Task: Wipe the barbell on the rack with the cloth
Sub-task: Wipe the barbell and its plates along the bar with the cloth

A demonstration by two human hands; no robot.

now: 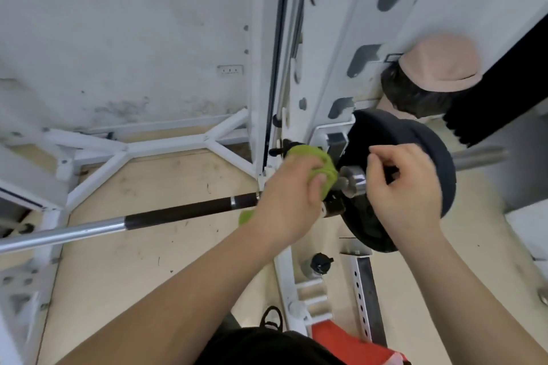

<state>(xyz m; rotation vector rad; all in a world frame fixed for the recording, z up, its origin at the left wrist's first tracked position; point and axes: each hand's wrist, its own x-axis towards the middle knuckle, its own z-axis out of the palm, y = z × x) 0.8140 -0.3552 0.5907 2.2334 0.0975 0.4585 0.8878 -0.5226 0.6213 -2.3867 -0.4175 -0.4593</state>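
1. Nearest, two bare forearms reach forward from the bottom edge over a pale floor point(148, 270).
2. The left hand point(286, 201) is wrapped round a green cloth point(311, 161). Its fingers and thumb clamp the cloth against the barbell point(184, 212), just left of the steel collar point(354, 184). The bar runs off to the left, first a black grip, then chrome.
3. The right hand point(406, 187) hovers with curled fingers at the collar, in front of the black weight plate point(441, 163). It cannot be told whether it pinches anything.
4. Farther back stands the white rack post point(264, 68), which carries the bar.
5. Judgement: the bar's right end by the collar seems to be the part being wiped. Best wrap the cloth fully round, twist while sliding left along the shaft, and steady the plate so the bar does not roll.
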